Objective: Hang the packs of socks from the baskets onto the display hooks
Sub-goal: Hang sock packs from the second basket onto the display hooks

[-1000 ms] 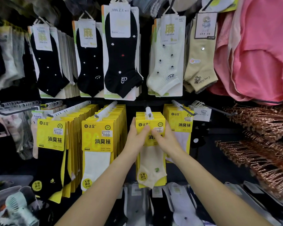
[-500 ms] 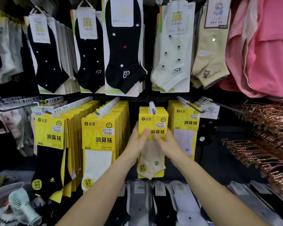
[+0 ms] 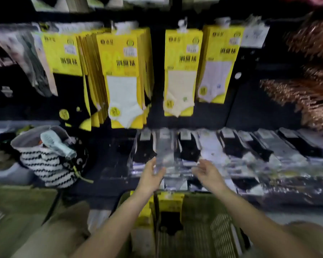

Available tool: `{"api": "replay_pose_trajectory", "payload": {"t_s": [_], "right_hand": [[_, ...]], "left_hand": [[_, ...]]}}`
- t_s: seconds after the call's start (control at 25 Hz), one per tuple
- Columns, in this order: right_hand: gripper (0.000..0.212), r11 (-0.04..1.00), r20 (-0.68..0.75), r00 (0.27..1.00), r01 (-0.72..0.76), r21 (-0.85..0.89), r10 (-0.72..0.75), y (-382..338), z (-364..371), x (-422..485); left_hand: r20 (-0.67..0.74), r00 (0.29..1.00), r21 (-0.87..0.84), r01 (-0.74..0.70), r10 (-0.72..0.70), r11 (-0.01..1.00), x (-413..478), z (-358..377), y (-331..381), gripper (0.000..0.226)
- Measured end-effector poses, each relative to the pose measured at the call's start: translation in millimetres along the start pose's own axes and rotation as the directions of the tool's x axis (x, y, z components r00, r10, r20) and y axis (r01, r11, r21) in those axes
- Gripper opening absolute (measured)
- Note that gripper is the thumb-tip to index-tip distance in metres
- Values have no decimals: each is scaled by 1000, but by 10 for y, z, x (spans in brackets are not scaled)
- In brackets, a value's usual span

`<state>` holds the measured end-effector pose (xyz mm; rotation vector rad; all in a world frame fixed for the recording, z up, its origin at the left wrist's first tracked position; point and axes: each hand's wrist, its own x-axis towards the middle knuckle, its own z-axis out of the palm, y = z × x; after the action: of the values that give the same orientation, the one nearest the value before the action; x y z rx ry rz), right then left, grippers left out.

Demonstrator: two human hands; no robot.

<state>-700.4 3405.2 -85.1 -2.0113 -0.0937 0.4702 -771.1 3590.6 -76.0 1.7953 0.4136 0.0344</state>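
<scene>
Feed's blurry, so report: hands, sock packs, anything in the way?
Left hand, right hand open, empty, above basket. Cream pack hanging on hook; yellow packs waiting in basket. Nothing seen blocking basket.

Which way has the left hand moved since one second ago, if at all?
Yes. The left hand let go of the cream sock pack, which now hangs by itself, and came down well below it, open, toward the basket.
</scene>
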Motion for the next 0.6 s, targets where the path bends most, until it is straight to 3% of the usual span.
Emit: {"api": "replay_pose_trajectory", "payload": {"t_s": [0.12,0.24,0.44,0.52,0.6], "right_hand": [[50,976,63,997,-36,-215,50,515,329,-99],[56,939,92,995,-7,-344,42,861,564,-139],[59,914,69,998,20,-405,8,1077,778,-9],[59,880,60,998,20,-475,10,1084,821,100],[57,867,50,999,7,-498,21,1091,845,203]], "left_hand": [[-59,994,19,90,-89,996,-136,75,-511,43],[-92,979,50,188,-183,981,-135,194,-872,36],[70,964,289,226,-256,930,-75,380,-1295,45],[127,950,304,236,-285,923,-47,442,-1373,47],[96,959,261,233,-265,937,28,463,-1379,46]]}}
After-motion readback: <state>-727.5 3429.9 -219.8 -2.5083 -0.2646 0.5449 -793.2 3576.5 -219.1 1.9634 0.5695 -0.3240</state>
